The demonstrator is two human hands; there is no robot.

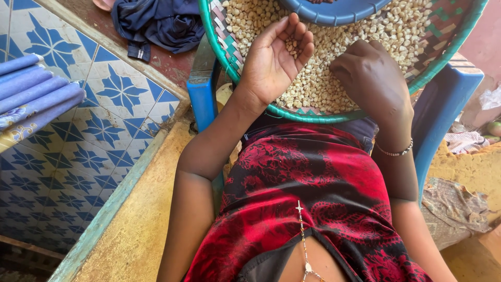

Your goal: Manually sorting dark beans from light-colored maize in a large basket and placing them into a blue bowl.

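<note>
Nearest, at the woven tray's near rim, the left hand is held palm-up, cupped, with a few picked kernels. Just beside, the right hand is curled over the kernel heap; its grasp cannot be told. Much heap is left; a blue bowl is seen beyond

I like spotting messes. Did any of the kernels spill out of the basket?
No spill shows. The pale dried kernels all lie inside the round green woven basket, apart from a few cupped in the upturned left hand.
</note>
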